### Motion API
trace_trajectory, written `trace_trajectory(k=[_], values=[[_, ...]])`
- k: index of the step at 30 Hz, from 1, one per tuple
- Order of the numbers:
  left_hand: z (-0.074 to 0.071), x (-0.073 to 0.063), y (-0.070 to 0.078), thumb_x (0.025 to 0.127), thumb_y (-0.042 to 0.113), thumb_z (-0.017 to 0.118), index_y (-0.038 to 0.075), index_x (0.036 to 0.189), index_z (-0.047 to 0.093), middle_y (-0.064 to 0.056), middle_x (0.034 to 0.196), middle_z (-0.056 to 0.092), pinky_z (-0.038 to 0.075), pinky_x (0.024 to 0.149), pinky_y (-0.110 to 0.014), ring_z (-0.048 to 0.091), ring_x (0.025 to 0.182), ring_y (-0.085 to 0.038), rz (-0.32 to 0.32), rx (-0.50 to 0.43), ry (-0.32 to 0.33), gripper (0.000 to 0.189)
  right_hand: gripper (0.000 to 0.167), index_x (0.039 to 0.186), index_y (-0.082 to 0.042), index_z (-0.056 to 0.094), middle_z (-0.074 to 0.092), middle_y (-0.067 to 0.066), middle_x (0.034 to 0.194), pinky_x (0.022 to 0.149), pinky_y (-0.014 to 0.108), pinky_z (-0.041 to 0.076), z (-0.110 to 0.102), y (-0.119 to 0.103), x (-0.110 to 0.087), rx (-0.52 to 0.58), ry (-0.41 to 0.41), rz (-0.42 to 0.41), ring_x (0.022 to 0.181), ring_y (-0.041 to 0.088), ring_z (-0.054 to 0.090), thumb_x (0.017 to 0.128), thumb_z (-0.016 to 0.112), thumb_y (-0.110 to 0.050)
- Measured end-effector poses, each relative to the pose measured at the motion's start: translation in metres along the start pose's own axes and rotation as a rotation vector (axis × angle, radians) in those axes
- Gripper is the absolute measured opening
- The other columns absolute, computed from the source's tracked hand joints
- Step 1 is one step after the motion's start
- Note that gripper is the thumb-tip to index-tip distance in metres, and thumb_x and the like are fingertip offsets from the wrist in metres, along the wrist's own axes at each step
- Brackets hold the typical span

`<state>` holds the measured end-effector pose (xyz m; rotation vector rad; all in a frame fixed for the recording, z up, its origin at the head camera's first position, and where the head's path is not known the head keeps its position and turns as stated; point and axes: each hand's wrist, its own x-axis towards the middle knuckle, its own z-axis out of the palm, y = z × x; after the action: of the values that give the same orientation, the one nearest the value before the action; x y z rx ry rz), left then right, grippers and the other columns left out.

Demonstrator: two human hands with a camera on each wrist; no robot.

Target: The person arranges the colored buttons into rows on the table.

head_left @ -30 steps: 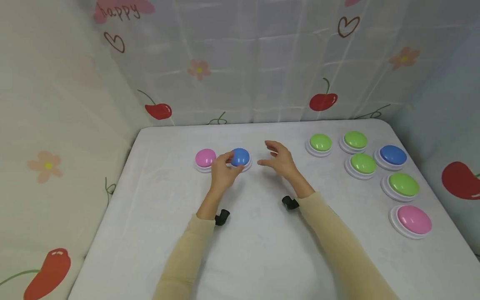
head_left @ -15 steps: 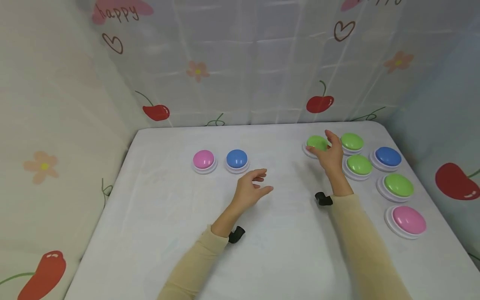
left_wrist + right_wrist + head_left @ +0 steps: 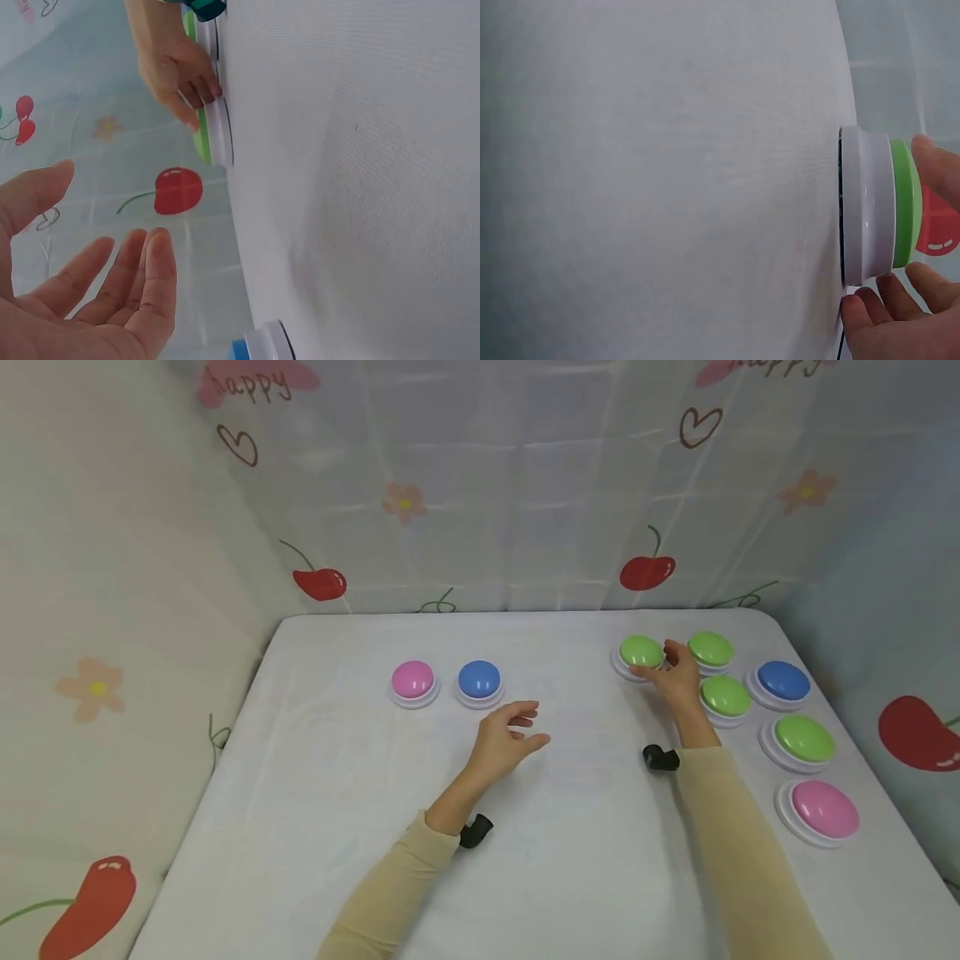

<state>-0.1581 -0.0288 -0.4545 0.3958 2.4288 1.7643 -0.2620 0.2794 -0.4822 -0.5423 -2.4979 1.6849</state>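
Observation:
My right hand is at a green push button with a white base, near the table's back. In the right wrist view, the thumb lies by the rim of the green dome and the curled fingers are at the opposite side of the white base. The button sits on the table. My left hand hovers over the table's middle, fingers loosely bent and holding nothing. Nearest to it is a blue push button, beside a pink push button on the left.
On the right stand more push buttons: a green one behind, another green one, a blue one, a green one and a pink one. A printed curtain hangs behind the white table.
My left hand has left the blue button, coming nearer and rightward. My right hand has gone right to the green button, its fingers now set round it. The buttons have stayed put.

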Motion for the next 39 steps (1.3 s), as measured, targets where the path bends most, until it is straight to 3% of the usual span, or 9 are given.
trace_trajectory(k=[12, 22, 29, 39], values=[[0.008, 0.002, -0.010, 0.083, 0.012, 0.077, 0.000, 0.130, 0.059, -0.019, 0.122, 0.065, 0.055, 0.089, -0.032, 0.063, 0.108, -0.028, -0.032, -0.002, -0.040, 0.052, 0.089, 0.154, -0.001, 0.020, 0.027, 0.020, 0.158, 0.121, 0.042, 0.025, 0.001, 0.005, 0.007, -0.087, -0.039, 0.036, 0.146, 0.034, 0.027, 0.085, 0.075, -0.013], [0.013, 0.006, -0.018, 0.083, 0.012, 0.077, 0.001, 0.129, 0.061, -0.015, 0.120, 0.066, 0.055, 0.089, -0.033, 0.063, 0.106, -0.026, -0.068, 0.002, -0.021, 0.050, 0.085, 0.153, -0.002, 0.027, 0.034, 0.019, 0.155, 0.119, 0.043, 0.030, -0.001, 0.005, 0.010, -0.093, -0.017, 0.060, 0.142, 0.034, 0.034, 0.084, 0.075, -0.012], [0.012, 0.020, -0.018, 0.083, 0.011, 0.077, 0.001, 0.129, 0.061, -0.016, 0.120, 0.066, 0.056, 0.085, -0.030, 0.063, 0.104, -0.026, -0.084, -0.002, 0.017, 0.049, 0.084, 0.152, -0.003, 0.029, 0.035, 0.018, 0.155, 0.118, 0.042, 0.031, -0.003, 0.003, 0.006, -0.079, -0.013, 0.057, 0.140, 0.033, 0.035, 0.084, 0.076, -0.015], [0.014, 0.046, -0.015, 0.085, 0.013, 0.076, 0.001, 0.130, 0.060, -0.018, 0.123, 0.064, 0.056, 0.087, -0.028, 0.063, 0.106, -0.026, -0.057, 0.049, 0.081, 0.049, 0.086, 0.152, -0.004, 0.029, 0.033, 0.016, 0.157, 0.120, 0.044, 0.028, -0.005, -0.001, -0.016, -0.042, -0.093, 0.029, 0.144, 0.032, 0.031, 0.083, 0.078, -0.018]])
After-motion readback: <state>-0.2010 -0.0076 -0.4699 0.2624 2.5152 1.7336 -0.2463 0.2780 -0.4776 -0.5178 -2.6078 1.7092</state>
